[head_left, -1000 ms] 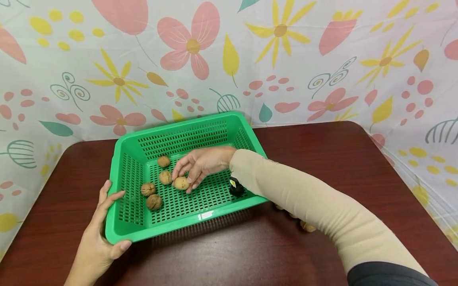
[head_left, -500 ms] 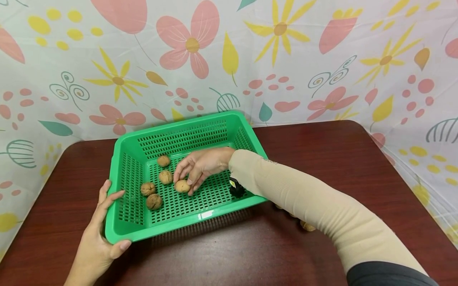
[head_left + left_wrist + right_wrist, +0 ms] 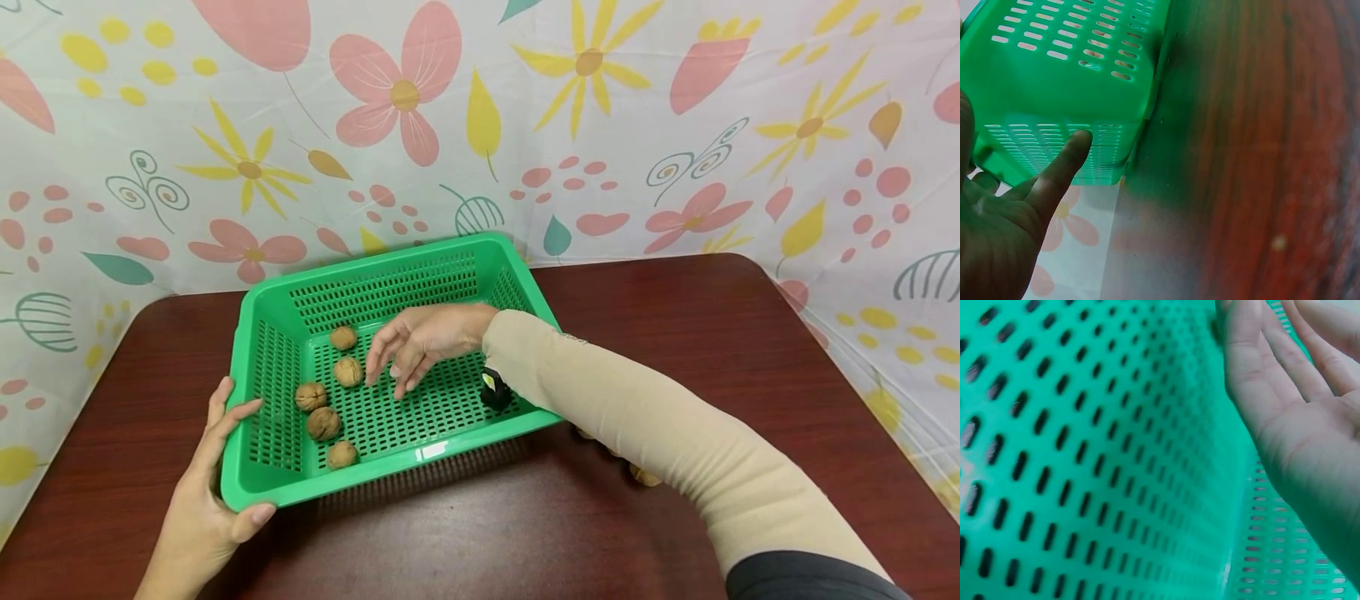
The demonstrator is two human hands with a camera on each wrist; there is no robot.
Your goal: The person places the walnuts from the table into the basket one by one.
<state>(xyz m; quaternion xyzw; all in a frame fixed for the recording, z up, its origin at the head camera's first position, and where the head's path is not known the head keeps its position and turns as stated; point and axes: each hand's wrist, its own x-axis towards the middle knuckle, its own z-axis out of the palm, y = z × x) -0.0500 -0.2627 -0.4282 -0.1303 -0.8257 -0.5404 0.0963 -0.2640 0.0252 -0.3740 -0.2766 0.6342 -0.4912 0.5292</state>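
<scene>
A green perforated plastic basket (image 3: 390,457) stands on the dark table. Its near left corner is gripped by my left hand (image 3: 201,500), thumb at the front rim and fingertips over the left rim. From the left wrist, that hand (image 3: 1007,225) shows one finger stretched along the basket's outer wall. Inside, towards the left end, lie several walnuts (image 3: 323,424). One walnut (image 3: 342,455) rests close to the front wall. My right hand (image 3: 431,337) hovers over the basket floor with loosely bent fingers and nothing in them, just right of another walnut (image 3: 348,372).
More walnuts (image 3: 645,475) lie on the table (image 3: 480,533), partly hidden under my right sleeve (image 3: 637,400). A black wrist camera (image 3: 495,392) hangs below the right wrist. Behind the table rises a flower-patterned cloth (image 3: 465,108).
My right hand has let go of the walnut it pinched; that walnut has rolled left and forward to the front wall. The left hand keeps its place on the basket.
</scene>
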